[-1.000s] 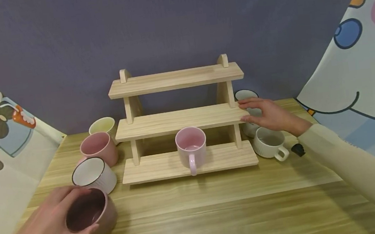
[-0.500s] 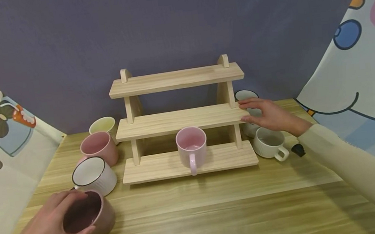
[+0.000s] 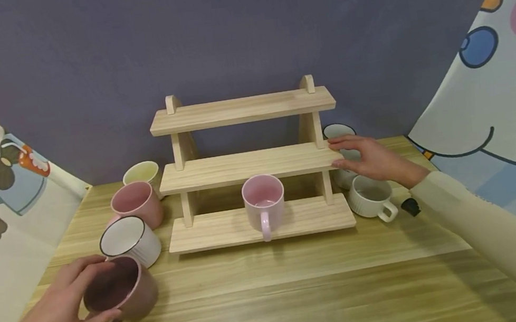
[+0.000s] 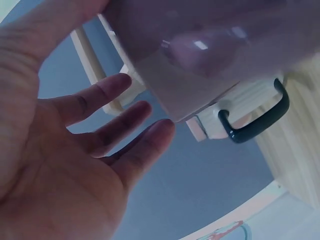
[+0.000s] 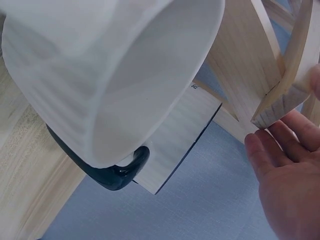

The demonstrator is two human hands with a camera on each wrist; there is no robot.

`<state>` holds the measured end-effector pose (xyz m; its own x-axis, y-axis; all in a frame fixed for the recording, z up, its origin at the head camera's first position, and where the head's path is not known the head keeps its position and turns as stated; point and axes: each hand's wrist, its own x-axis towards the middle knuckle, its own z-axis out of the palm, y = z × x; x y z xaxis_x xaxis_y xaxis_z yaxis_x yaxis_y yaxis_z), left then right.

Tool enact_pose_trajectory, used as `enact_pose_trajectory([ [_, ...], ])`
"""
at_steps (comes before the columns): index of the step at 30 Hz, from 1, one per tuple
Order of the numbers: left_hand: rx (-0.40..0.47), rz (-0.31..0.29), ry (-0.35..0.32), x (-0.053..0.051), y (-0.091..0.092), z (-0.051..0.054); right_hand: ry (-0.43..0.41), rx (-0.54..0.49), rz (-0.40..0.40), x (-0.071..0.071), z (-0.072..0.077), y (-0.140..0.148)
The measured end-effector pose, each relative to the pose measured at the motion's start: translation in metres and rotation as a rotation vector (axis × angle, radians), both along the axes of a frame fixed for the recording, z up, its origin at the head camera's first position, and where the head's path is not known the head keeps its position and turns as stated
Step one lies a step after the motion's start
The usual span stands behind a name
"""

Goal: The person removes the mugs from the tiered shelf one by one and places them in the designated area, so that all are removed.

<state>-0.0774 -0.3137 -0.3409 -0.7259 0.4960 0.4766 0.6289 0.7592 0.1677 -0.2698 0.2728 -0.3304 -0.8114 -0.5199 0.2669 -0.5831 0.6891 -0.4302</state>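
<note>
A dusky mauve mug (image 3: 143, 296) stands at the table's front left, handle turned toward my left hand (image 3: 62, 311). That hand lies against its left side, fingertips by the far rim and thumb near the handle. The left wrist view has the fingers extended and apart, close to the mug wall. At the right end of the middle tier, my right hand (image 3: 365, 158) grips the wooden three-tier shelf (image 3: 249, 164) between thumb and fingers. A lilac mug (image 3: 263, 211) stands on the bottom tier, handle forward.
Left of the shelf are a dark-rimmed white mug (image 3: 146, 248), a pink mug (image 3: 151, 210) and a yellow-lined cup (image 3: 155, 180). A ribbed white cup (image 3: 368, 204) and dark-rimmed mugs, partly behind my right hand, stand at right. A small black object (image 3: 410, 206) lies beside them.
The mauve mug has shifted slightly away from me and left, close to the white mug. My left thumb and fingers have drawn back to the left. The right hand keeps its place.
</note>
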Motion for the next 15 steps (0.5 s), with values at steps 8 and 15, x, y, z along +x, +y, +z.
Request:
enact_pose_trajectory([
  [8,-0.021,0.006,0.014,-0.002,-0.0054,0.0034,0.008,-0.001,0.005,0.0001,0.0006,-0.0005],
  [15,-0.089,0.064,0.006,-0.0016,-0.006,0.0062,-0.002,0.01,0.001,0.0005,0.0009,-0.0006],
])
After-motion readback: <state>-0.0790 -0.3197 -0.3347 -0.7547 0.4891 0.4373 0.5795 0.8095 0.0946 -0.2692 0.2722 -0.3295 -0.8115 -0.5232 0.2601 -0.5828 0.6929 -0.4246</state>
